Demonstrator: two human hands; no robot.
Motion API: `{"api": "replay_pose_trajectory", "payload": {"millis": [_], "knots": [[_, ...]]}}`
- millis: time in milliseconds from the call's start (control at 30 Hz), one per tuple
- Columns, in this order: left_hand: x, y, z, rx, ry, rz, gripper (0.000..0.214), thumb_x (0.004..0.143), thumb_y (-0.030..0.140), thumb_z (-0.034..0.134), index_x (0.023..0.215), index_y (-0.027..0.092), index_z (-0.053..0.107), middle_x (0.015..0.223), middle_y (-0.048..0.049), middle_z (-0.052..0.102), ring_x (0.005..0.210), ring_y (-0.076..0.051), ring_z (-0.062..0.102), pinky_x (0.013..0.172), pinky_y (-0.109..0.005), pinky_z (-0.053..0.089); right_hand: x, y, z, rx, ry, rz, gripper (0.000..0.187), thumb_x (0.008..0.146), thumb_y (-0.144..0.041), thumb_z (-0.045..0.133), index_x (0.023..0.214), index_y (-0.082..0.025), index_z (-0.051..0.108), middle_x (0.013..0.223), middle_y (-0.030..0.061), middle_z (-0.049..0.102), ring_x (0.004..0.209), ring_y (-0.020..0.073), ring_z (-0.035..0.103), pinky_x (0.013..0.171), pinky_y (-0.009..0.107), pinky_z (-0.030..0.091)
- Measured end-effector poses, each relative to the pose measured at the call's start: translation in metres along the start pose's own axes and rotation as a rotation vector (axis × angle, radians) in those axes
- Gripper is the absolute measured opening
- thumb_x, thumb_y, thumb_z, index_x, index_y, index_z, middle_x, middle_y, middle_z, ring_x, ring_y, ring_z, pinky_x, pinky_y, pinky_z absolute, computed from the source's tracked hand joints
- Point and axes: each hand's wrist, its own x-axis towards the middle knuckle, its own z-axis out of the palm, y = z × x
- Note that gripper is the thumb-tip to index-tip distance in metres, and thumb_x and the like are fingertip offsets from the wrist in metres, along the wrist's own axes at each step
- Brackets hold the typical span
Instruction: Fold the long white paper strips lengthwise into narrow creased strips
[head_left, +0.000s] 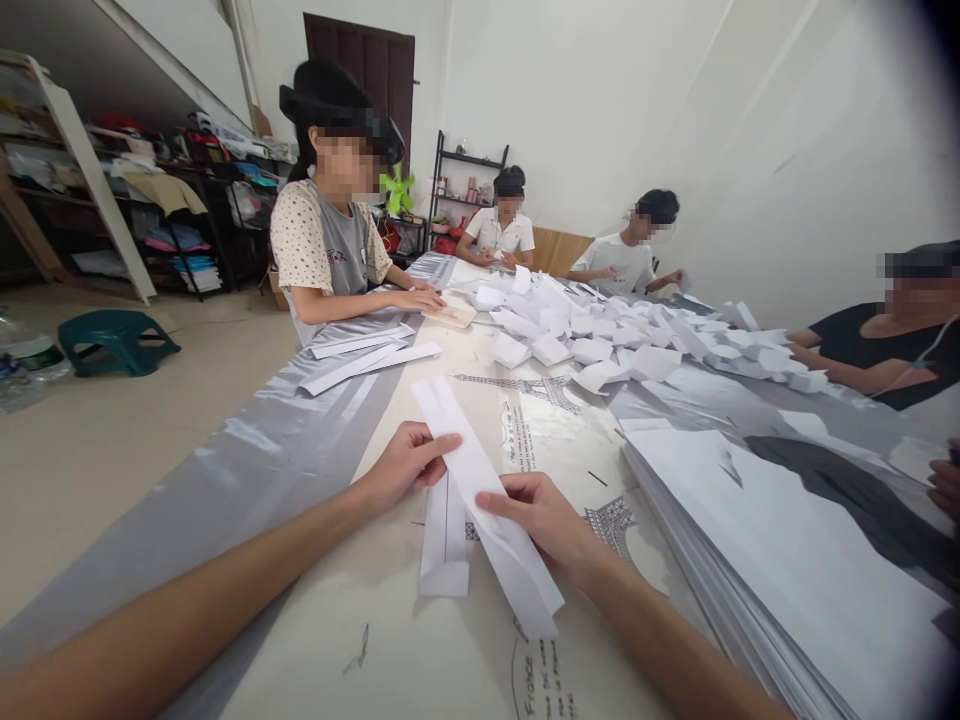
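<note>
While our left hand [405,466] and right hand [547,522] pinch one paper strip [472,470], shelves [480,160] hold oddments (folded papers [591,350] heaped nearer).

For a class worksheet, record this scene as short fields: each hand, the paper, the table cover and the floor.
Left hand: pinches the long paper strip toward its far end
Right hand: holds the same strip near its middle
Second strip: partly behind the first; whether held is unclear
Ahead: pile of folded paper pieces
Right side: stack of white sheets
Table cover: pale middle, tower drawings
Floor: green stool, left
</note>
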Motion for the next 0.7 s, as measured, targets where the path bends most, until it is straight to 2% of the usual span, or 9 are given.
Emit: {"api": "replay_pose_trajectory", "payload": {"millis": [167,233,333,467,633,700], "knots": [[-0.0034,0.0030,0.0005,0.146,-0.170,0.019,0.050,0.088,0.045,0.065,0.050,0.014,0.054,0.043,0.0013,0.052,0.037,-0.005,0.036,0.044,-0.023,0.025,0.0001,0.0020,0.0016,-0.002,-0.002,-0.042,0.033,0.080,-0.049,0.073,0.074,-0.017,0.070,0.072,0.0008,0.061,0.061,0.0126,0.050,0.058,0.027,0.037],[-0.0040,0.0042,0.0004,0.167,-0.163,0.012,0.051,0.088,0.044,0.065,0.049,0.014,0.052,0.042,0.0015,0.051,0.037,-0.005,0.035,0.043,-0.022,0.025,-0.0001,0.0014,0.0014,0.008,-0.016,-0.047,0.032,0.079,-0.048,0.074,0.078,-0.016,0.071,0.075,0.0017,0.063,0.064,0.0133,0.052,0.059,0.027,0.038],[-0.0027,0.0030,0.0003,0.125,-0.088,-0.013,0.050,0.086,0.045,0.066,0.050,0.015,0.050,0.040,0.0030,0.049,0.035,-0.004,0.032,0.040,-0.022,0.021,-0.0007,0.0001,0.0007,0.004,-0.032,-0.042,0.034,0.077,-0.050,0.076,0.078,-0.016,0.071,0.077,0.0025,0.064,0.065,0.0140,0.053,0.058,0.027,0.039],[-0.0013,0.0013,0.0018,0.030,-0.039,-0.017,0.043,0.085,0.046,0.068,0.058,0.014,0.056,0.041,0.0041,0.049,0.034,-0.005,0.033,0.039,-0.020,0.020,-0.0003,0.0012,0.0010,0.019,-0.031,-0.003,0.035,0.074,-0.050,0.077,0.073,-0.016,0.069,0.073,0.0024,0.064,0.061,0.0138,0.054,0.056,0.027,0.038],[-0.0039,0.0059,0.0031,0.155,-0.174,-0.016,0.049,0.087,0.048,0.065,0.053,0.012,0.061,0.045,-0.0019,0.058,0.036,-0.007,0.044,0.040,-0.021,0.029,0.0012,0.0034,0.0032,0.021,-0.002,-0.019,0.029,0.075,-0.046,0.077,0.075,-0.017,0.071,0.074,0.0020,0.065,0.061,0.0133,0.054,0.056,0.027,0.039],[-0.0044,0.0068,0.0024,0.192,-0.190,-0.014,0.053,0.088,0.048,0.064,0.049,0.012,0.062,0.043,-0.0026,0.058,0.035,-0.007,0.045,0.041,-0.021,0.030,0.0012,0.0024,0.0033,0.023,0.017,-0.021,0.028,0.075,-0.044,0.078,0.075,-0.017,0.072,0.073,0.0014,0.065,0.060,0.0127,0.054,0.056,0.026,0.039]]}}
